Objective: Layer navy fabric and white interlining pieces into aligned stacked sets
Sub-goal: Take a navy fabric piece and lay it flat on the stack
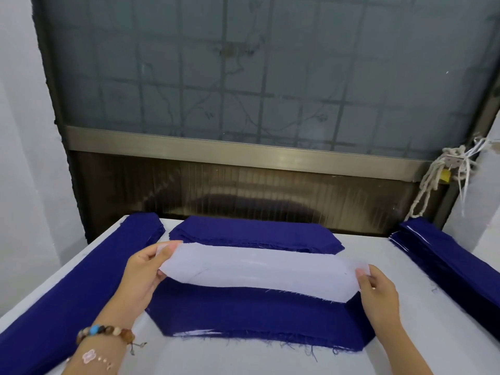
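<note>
– So, what lies along the table's (378, 255) left edge?
– A long left stack (81, 280) of navy fabric, running from the near corner to the far one.

– And the left hand (143, 269)?
– It is just right of that stack, with a bead bracelet (105, 332) on the wrist. Thumb and fingers are curled and pinch the left end of the interlining (257, 269), which is lifted a little there.

– Where does the interlining sit?
– It is stretched between both hands over the far half of the navy piece (257, 318). Whether its middle touches the navy I cannot tell.

– And that navy piece?
– It lies flat in the near middle of the table, its corners cut at an angle and its near edge frayed. A thin white edge shows under its near left corner.

– Beyond it?
– A far stack (254, 234) of navy pieces lies at the table's far edge, partly behind the interlining.

– The right hand (378, 290)?
– It pinches the interlining's right end between thumb and fingers, over the navy piece's right corner.

– And further right?
– A right stack (446, 255) of navy lies along the right edge, with thin white lines between its layers.
</note>
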`<state>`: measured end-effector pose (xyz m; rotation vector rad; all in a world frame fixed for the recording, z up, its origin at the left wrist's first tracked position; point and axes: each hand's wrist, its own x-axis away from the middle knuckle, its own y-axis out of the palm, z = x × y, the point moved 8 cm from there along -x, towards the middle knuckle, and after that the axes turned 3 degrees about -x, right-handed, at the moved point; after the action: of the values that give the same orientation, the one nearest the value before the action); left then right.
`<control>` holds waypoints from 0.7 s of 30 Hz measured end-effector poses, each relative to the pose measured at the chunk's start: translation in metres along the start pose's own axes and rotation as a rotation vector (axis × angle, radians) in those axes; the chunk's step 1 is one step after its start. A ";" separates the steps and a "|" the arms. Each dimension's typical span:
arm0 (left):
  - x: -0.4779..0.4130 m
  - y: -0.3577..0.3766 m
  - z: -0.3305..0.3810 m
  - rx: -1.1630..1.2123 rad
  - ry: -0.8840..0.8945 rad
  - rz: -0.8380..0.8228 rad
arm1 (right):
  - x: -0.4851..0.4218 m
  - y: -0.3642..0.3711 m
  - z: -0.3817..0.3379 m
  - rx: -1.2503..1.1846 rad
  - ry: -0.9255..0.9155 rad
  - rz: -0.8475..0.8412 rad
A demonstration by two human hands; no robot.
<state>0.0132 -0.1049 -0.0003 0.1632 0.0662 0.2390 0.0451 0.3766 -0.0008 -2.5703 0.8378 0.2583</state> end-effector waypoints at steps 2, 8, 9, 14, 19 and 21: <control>0.000 0.001 -0.009 0.041 -0.100 -0.043 | 0.000 -0.002 0.001 -0.009 0.010 0.013; -0.002 -0.006 -0.025 0.083 -0.267 -0.059 | 0.002 -0.005 0.002 0.031 0.021 0.010; -0.002 -0.007 -0.025 0.106 -0.290 -0.067 | 0.003 -0.005 0.002 0.046 0.028 0.007; 0.001 -0.016 -0.026 -0.129 -0.293 -0.123 | 0.005 -0.004 0.005 0.096 0.043 -0.007; 0.000 -0.018 -0.013 -0.704 -0.046 -0.107 | 0.007 0.001 0.016 0.286 0.060 -0.101; 0.000 -0.014 -0.007 -0.768 0.029 -0.103 | 0.008 0.001 0.015 0.323 0.062 -0.106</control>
<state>0.0155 -0.1173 -0.0098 -0.6063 0.0084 0.1505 0.0499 0.3783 -0.0172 -2.3185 0.6973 0.0081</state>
